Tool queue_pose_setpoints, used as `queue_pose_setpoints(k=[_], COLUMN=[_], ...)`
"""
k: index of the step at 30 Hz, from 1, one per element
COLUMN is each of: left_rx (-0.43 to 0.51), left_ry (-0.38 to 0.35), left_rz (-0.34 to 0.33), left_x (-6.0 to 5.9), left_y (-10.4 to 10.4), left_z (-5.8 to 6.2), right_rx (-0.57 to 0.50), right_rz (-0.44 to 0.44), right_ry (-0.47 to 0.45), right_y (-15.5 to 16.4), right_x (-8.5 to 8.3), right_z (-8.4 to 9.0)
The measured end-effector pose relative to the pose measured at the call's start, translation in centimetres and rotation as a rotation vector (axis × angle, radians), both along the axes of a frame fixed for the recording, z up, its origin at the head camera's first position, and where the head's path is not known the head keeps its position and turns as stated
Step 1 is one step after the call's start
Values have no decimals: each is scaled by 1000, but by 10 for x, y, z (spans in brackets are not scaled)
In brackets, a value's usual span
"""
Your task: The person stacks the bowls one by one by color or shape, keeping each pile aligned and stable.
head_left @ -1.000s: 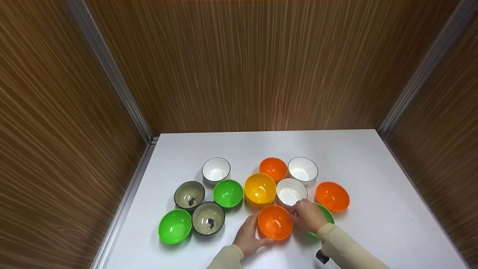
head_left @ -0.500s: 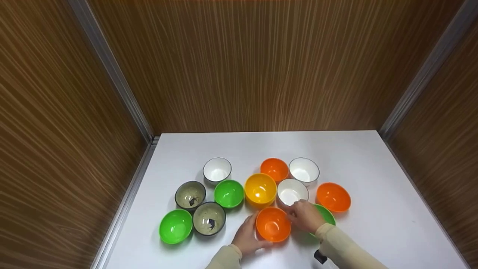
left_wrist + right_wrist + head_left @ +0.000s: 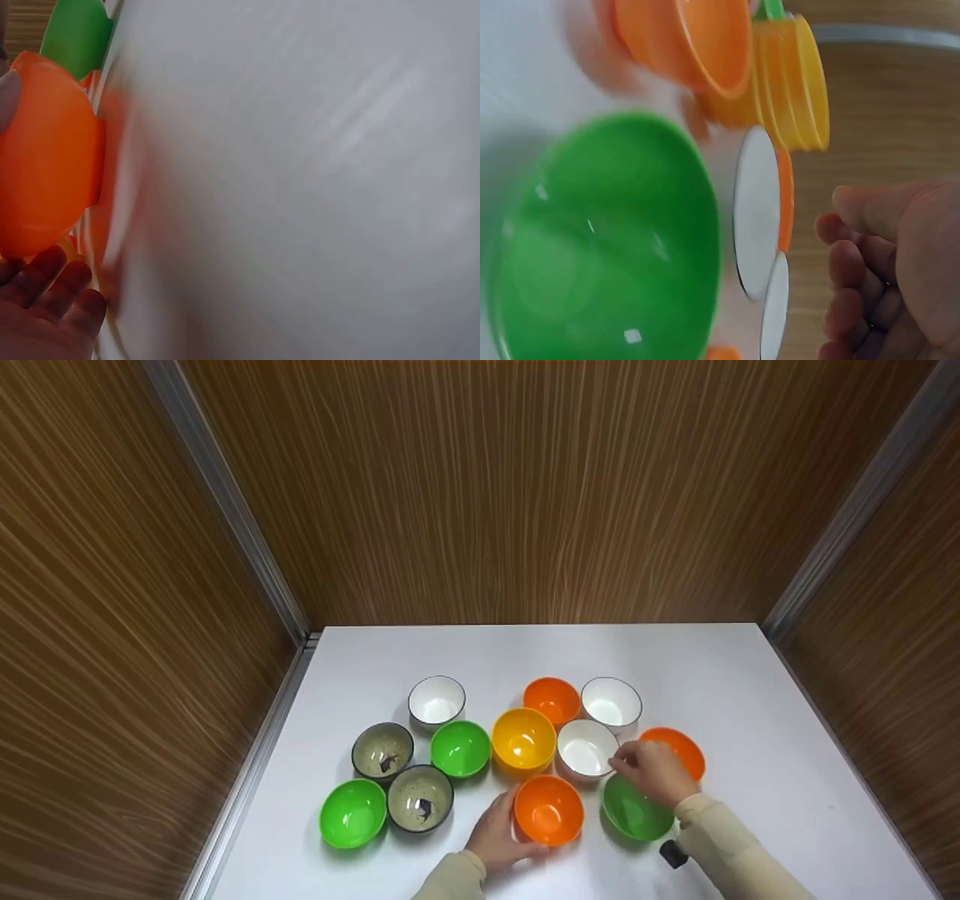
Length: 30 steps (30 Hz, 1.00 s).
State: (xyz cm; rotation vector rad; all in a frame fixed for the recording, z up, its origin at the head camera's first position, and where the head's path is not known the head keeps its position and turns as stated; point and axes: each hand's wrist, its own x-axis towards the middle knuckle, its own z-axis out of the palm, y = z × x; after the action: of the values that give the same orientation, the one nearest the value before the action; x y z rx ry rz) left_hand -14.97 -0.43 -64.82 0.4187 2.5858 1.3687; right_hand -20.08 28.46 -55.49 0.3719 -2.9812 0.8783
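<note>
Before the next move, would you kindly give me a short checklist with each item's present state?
1. Left hand holding the front orange bowl: ok.
2. That bowl upright: ok.
3. Gap between it and the yellow bowls: cannot tell; they overlap or nearly meet in view.
4. Right hand empty: ok.
5. Right green bowl empty: ok.
6. Right orange bowl fully visible from the head: not ok; the right hand partly covers it.

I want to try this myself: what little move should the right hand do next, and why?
Maybe reach for the rightmost orange bowl. The right hand holds nothing and partly covers it in the head view, the left hand holds another orange bowl, and the yellow bowls are nested, so orange ones might stack too.
</note>
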Motion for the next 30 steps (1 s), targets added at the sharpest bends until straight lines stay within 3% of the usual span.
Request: queue_pose_setpoints(k=[7, 17, 25, 30], left_rx=[6, 31, -4, -4], left_ry=[2, -47, 1, -8], left_rz=[7, 20, 23, 27], left_x=[1, 2, 1, 1], left_y=[1, 2, 3, 3], left_z=[-1, 1, -1, -1], right_rx=[-36, -102, -111, -99], right_rz=[-114, -287, -440, -486], right_ry=[65, -43, -123, -185], right_y=[34, 81, 111, 125], right_x=[-7, -11, -7, -5], right_z=[4, 3, -8, -16])
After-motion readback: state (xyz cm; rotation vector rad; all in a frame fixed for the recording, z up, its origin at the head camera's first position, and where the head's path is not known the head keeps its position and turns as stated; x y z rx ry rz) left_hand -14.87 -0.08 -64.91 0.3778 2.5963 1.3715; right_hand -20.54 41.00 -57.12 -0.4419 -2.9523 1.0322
